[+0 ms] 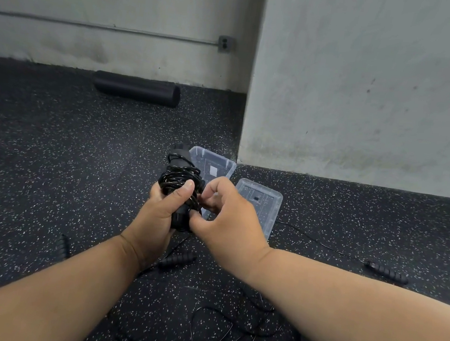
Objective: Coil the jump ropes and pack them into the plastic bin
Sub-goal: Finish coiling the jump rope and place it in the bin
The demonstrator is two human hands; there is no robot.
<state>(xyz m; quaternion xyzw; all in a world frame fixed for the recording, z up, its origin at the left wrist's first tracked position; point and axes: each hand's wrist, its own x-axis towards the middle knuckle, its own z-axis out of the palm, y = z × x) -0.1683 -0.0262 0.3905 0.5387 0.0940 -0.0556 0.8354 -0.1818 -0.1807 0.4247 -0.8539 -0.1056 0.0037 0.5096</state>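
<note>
Left hand: left hand (163, 211) wraps around a coiled jump rope (181, 183), thumb pressed over the black cord loops, foam handles upright in the fist
Right hand: right hand (228, 215) pinches the cord at the bundle's lower side, fingers curled in against it
Plastic bin: clear plastic bin (261, 206) lies on the floor (50, 167) just behind the right hand, partly hidden by it
Lid: clear lid (214, 163) sits on the floor touching the bin's far-left corner
Loose rope: second jump rope (231, 322) sprawls uncoiled on the floor nearer than the bin, one handle (177, 260) below the hands, another handle (387, 273) right of the bin
Foam roller: black foam roller (136, 92) lies against the wall, well beyond the bin
</note>
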